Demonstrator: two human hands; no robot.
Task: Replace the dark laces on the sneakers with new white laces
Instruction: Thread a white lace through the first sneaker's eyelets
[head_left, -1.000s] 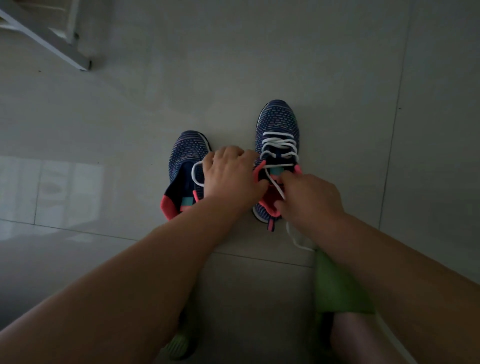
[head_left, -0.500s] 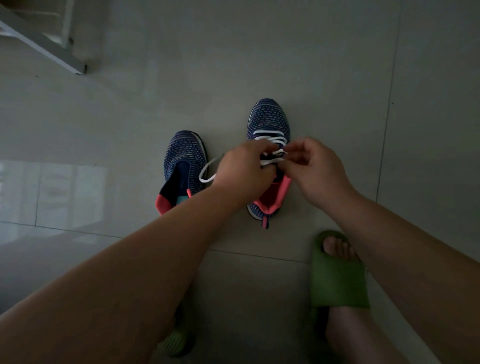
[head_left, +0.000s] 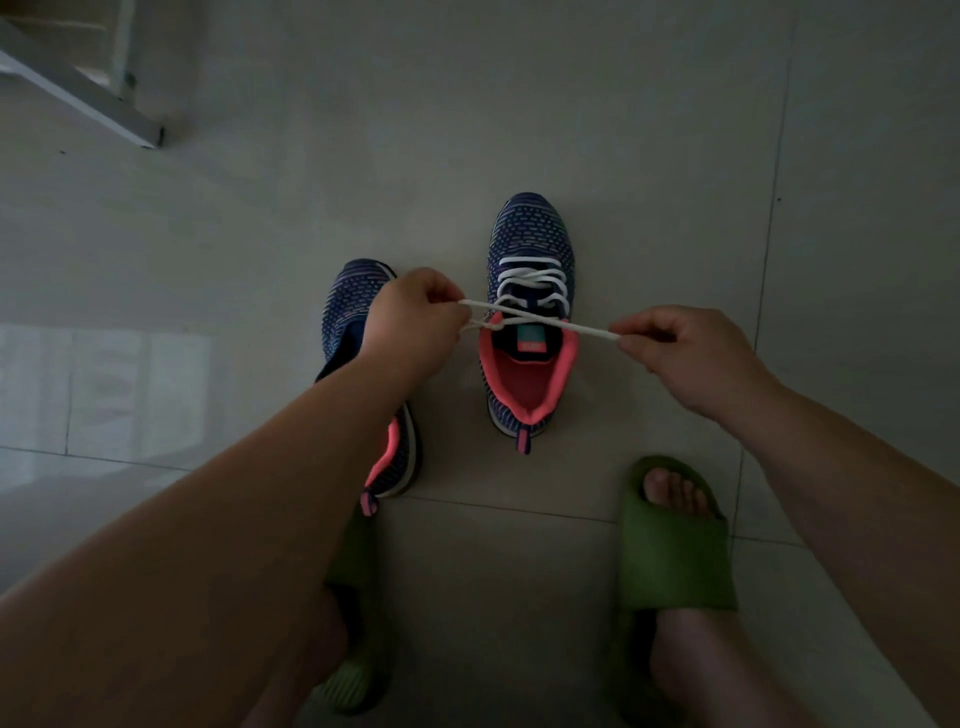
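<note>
Two navy knit sneakers with pink collars stand on the tiled floor. The right sneaker (head_left: 531, 244) is threaded with a white lace (head_left: 530, 280) through its eyelets. Both lace ends cross above its tongue and stretch taut sideways. My left hand (head_left: 410, 322) pinches one end just left of the shoe. My right hand (head_left: 685, 353) pinches the other end to the right of it. The left sneaker (head_left: 353, 306) lies partly hidden under my left hand and forearm, and its eyelet area cannot be seen.
My feet in green slides (head_left: 670, 540) stand on the floor just below the sneakers. A white frame leg (head_left: 78, 88) crosses the top left corner. Grey floor tiles (head_left: 675, 130) spread all around.
My hands have drawn apart, the left one leftward and the right one rightward, pulling the lace ends out taut across the right sneaker. One second ago both hands were bunched over the shoe opening.
</note>
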